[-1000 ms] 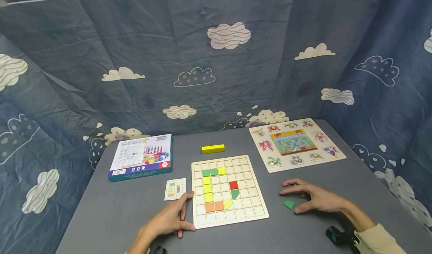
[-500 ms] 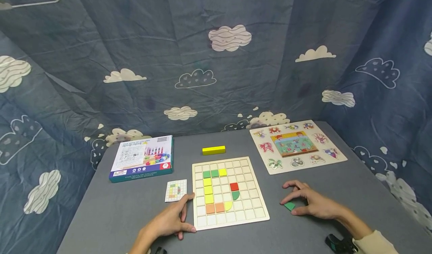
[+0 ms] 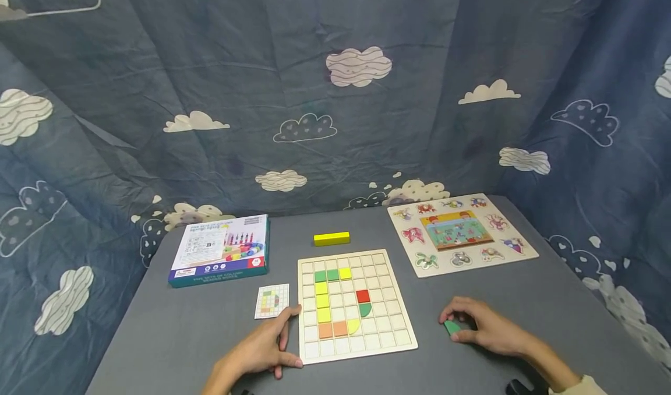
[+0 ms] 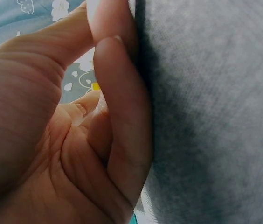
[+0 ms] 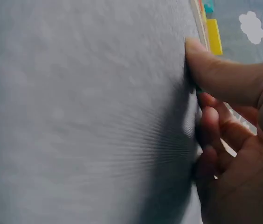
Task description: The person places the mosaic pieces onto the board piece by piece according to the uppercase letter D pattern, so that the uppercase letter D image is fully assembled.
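Observation:
A wooden grid board (image 3: 388, 342) lies on the grey table, with several coloured tiles set in its squares. Among them are a red square tile (image 3: 363, 296) and, just below it, a green quarter-round tile (image 3: 365, 310). My left hand (image 3: 259, 348) rests at the board's left side, thumb and index finger touching that edge. To the right of the board, my right hand (image 3: 487, 326) pinches another green quarter-round tile (image 3: 451, 327) between thumb and fingers, low over the table. In the right wrist view, only a sliver of green shows by the thumb (image 5: 215, 74).
A small pattern card (image 3: 272, 302) lies left of the board. Behind it is a flat boxed game (image 3: 220, 249). A yellow bar-shaped box (image 3: 331, 239) sits beyond the board. At the back right lies a sea-animal puzzle board (image 3: 440, 270). A cloud-printed curtain (image 3: 293, 45) surrounds the table.
My right hand's fingers have closed in on the loose green quarter-round tile, which lay flat between thumb and fingers before. My left hand stays at the board's edge. The head view has tilted slightly up.

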Demonstrator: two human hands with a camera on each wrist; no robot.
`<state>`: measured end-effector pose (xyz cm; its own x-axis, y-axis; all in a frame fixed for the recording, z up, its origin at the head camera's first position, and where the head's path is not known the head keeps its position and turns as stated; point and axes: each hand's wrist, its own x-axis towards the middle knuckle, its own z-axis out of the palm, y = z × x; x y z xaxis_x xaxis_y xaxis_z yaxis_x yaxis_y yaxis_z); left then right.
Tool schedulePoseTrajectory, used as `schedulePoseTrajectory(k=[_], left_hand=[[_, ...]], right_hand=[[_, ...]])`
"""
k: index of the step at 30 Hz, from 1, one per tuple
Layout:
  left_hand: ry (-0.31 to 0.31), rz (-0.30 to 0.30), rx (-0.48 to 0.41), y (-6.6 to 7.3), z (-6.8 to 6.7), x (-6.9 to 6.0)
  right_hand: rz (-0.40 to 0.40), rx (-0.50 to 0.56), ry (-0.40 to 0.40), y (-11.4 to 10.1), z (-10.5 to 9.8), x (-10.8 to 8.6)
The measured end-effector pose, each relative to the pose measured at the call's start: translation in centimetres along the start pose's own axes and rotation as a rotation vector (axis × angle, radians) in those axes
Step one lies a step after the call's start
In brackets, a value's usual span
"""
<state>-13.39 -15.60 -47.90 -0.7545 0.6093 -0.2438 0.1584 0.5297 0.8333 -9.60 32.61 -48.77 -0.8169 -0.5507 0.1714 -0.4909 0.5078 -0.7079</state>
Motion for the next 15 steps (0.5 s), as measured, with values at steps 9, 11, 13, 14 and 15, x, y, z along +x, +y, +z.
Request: schedulePoseTrajectory(k=[9,11,13,14,15], left_hand=[[0.000,0.003,0.015,-0.4,-0.2,0.0],[-0.001,0.003,0.013,-0.5,-0.1,0.0],[-0.002,0.004,0.014,-0.6,-0.1,0.0],[-0.004,0.002,0.014,-0.5,-0.1,0.0],[-0.004,-0.001,0.013,-0.5,-0.2,0.0]], right_hand=[[0.078,-0.052,-0.100,-1.4,-0.8,1.9],[0.111,-0.042,-0.119,-1.6,-0.9,2.3],[0.117,-0.045,-0.122,-1.7,-0.8,2.7],[0.112,-0.045,-0.124,-1.8,-0.8,3.0],[0.104,-0.052,-0.121,-1.9,-0.8,3.3]])
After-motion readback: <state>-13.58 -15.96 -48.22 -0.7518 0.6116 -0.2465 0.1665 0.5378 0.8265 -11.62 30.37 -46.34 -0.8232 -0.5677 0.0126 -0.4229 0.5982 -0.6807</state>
